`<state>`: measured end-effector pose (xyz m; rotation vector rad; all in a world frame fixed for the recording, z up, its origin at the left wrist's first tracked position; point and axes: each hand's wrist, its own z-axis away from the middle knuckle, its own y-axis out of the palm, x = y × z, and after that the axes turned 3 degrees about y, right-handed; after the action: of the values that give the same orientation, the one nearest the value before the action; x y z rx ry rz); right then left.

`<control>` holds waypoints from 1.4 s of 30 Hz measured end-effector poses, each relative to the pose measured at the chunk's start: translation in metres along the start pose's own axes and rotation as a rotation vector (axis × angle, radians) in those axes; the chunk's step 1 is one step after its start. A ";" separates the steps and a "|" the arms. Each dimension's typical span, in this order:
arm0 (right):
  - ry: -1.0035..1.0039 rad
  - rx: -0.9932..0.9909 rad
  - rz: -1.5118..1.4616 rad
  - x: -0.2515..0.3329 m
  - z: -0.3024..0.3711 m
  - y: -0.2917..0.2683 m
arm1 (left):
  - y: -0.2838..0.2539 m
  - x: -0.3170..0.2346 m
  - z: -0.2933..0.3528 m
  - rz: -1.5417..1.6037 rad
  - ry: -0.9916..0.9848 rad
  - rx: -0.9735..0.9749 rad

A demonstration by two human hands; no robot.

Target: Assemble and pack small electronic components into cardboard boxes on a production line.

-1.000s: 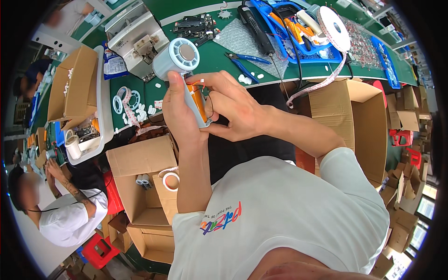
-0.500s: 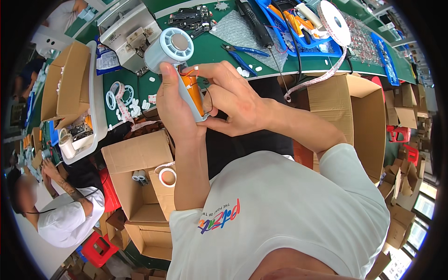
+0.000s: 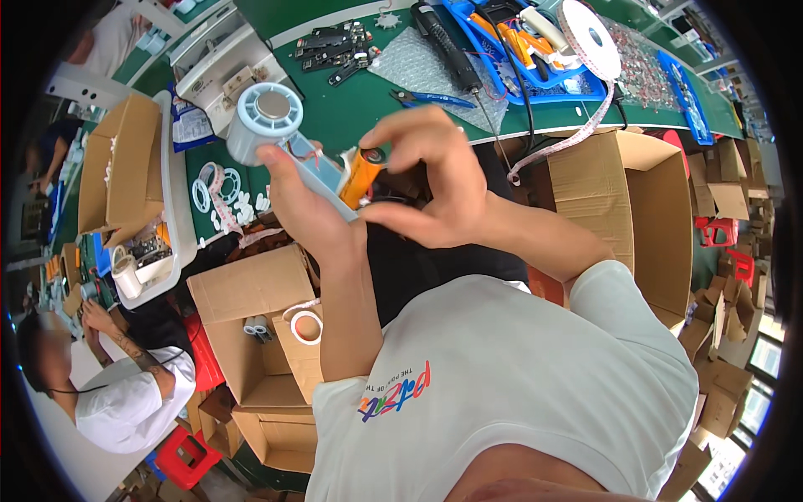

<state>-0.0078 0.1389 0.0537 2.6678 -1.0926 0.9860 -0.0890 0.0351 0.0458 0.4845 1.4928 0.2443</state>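
My left hand (image 3: 314, 197) is wrapped round a light-blue plastic housing (image 3: 269, 125), which looks like a small handheld fan body. Its round, spoked head has a silver disc in the centre, and the long open handle slants down to the right. An orange cylindrical battery (image 3: 361, 177) sticks up at an angle out of the handle's lower end. Around it, my right hand (image 3: 439, 180) is spread, somewhat blurred, with the thumb by the handle's tip and the fingers near the battery's upper end. Thin wires show inside the handle, partly hidden.
Beyond my hands, the green table (image 3: 335, 105) carries a grey-white machine (image 3: 226, 71), blue cutters (image 3: 431, 99), an electric screwdriver (image 3: 447, 46) and a blue tray (image 3: 535, 79). Open cardboard boxes stand at left (image 3: 251, 284) and right (image 3: 619, 188). A co-worker (image 3: 125, 393) sits at far left.
The battery, lying along the handle before, now tilts up out of it. My right-hand fingers have spread apart. The housing has shifted left and slightly down.
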 end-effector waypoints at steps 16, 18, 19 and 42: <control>0.464 -0.172 -0.534 0.012 -0.041 -0.078 | -0.029 0.003 -0.022 0.513 -0.227 0.508; 0.441 -0.120 -0.511 0.011 -0.038 -0.085 | -0.026 0.003 -0.023 0.555 -0.300 0.637; 0.454 -0.125 -0.469 0.009 -0.033 -0.088 | -0.022 0.001 -0.021 0.325 -0.299 0.576; 0.571 -0.103 -0.504 -0.010 0.008 -0.091 | 0.012 -0.018 -0.032 -1.402 0.346 0.373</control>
<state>0.0503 0.2097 0.0548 2.1769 -0.3246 1.3862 -0.1199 0.0425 0.0674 -0.4116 1.8857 -1.1061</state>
